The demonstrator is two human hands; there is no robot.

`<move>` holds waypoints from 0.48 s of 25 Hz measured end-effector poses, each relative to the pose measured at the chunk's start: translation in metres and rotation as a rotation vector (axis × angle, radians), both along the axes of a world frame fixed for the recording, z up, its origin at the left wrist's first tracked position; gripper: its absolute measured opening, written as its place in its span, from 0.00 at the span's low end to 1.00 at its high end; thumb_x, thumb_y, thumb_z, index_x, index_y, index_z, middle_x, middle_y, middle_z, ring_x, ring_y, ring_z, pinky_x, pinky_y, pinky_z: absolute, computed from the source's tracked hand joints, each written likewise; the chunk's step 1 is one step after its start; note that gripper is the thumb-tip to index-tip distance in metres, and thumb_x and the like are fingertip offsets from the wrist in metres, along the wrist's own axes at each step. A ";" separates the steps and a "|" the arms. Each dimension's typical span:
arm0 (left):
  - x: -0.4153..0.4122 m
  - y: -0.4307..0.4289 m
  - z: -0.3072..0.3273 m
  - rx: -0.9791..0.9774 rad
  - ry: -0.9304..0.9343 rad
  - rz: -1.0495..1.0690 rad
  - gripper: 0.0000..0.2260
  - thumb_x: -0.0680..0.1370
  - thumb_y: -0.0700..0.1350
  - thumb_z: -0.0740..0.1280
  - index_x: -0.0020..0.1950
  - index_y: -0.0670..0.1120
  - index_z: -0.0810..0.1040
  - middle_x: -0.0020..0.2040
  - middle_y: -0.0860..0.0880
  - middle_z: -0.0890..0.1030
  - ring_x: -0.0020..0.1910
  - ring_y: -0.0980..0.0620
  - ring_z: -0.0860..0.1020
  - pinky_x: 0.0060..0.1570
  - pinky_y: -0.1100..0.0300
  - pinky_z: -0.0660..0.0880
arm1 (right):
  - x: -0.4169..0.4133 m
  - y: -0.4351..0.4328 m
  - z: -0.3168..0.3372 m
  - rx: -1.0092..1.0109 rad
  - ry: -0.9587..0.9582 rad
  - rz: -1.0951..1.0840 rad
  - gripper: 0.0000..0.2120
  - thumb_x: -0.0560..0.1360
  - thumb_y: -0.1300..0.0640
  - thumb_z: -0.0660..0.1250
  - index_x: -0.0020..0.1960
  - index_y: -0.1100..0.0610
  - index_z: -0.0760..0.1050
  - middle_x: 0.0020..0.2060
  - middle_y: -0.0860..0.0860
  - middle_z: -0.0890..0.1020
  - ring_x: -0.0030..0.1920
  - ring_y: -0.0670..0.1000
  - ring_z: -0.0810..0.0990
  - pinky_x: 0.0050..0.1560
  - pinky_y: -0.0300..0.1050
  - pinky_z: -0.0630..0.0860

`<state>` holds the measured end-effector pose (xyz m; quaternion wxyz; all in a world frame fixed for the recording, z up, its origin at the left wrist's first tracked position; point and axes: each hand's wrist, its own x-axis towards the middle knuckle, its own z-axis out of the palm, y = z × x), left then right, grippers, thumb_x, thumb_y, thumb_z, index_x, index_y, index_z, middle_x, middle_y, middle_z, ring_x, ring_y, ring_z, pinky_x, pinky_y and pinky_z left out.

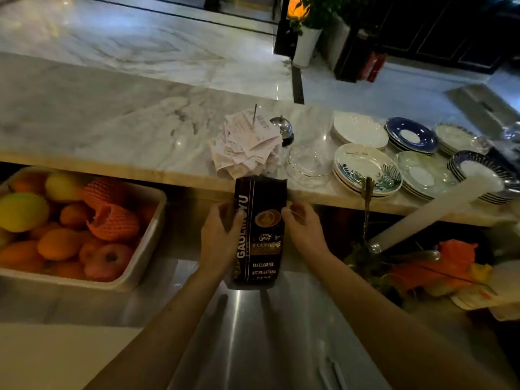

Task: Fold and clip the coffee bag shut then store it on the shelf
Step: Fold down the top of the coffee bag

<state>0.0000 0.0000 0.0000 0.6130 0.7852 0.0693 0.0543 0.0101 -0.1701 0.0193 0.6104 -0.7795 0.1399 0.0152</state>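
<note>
A dark coffee bag (260, 235) with white lettering stands upright on the steel worktop (253, 333), its top edge flat and unfolded. My left hand (219, 235) grips the bag's left side. My right hand (302, 229) touches the right side, fingers pinched near the upper edge. No clip shows in view. The raised marble counter (112, 128) runs just behind the bag.
A metal tray (140, 266) of oranges, apples and lemons sits to the left. Receipts on a spike (247, 144), a bell (282, 128), glass bowls (308, 164) and stacked plates (365, 170) line the counter. A white roll (436, 209) and orange garnish (439, 271) lie right.
</note>
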 end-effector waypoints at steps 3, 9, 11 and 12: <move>0.015 -0.008 -0.014 -0.060 0.021 0.003 0.08 0.80 0.48 0.66 0.57 0.50 0.72 0.47 0.62 0.77 0.44 0.70 0.76 0.38 0.78 0.71 | 0.012 0.007 -0.016 0.035 -0.025 -0.028 0.15 0.78 0.56 0.65 0.63 0.59 0.71 0.53 0.48 0.80 0.56 0.49 0.81 0.52 0.42 0.79; 0.013 -0.015 -0.029 -0.083 -0.056 0.052 0.02 0.79 0.41 0.68 0.49 0.47 0.76 0.42 0.58 0.80 0.40 0.71 0.79 0.39 0.76 0.74 | 0.012 0.002 -0.033 0.039 -0.075 -0.094 0.06 0.76 0.58 0.68 0.51 0.56 0.73 0.49 0.56 0.83 0.50 0.53 0.84 0.50 0.49 0.82; 0.003 -0.016 -0.029 -0.094 -0.090 0.054 0.02 0.78 0.40 0.69 0.46 0.46 0.77 0.41 0.57 0.81 0.39 0.67 0.80 0.40 0.73 0.75 | 0.002 -0.002 -0.034 0.027 -0.062 -0.145 0.04 0.76 0.58 0.69 0.46 0.54 0.73 0.46 0.57 0.84 0.49 0.55 0.84 0.48 0.51 0.82; -0.005 -0.017 -0.028 -0.098 -0.099 0.058 0.02 0.78 0.39 0.69 0.46 0.45 0.77 0.41 0.56 0.82 0.39 0.65 0.81 0.40 0.71 0.76 | -0.005 -0.004 -0.032 0.016 -0.058 -0.162 0.04 0.76 0.59 0.69 0.45 0.55 0.74 0.45 0.58 0.84 0.48 0.56 0.84 0.48 0.51 0.82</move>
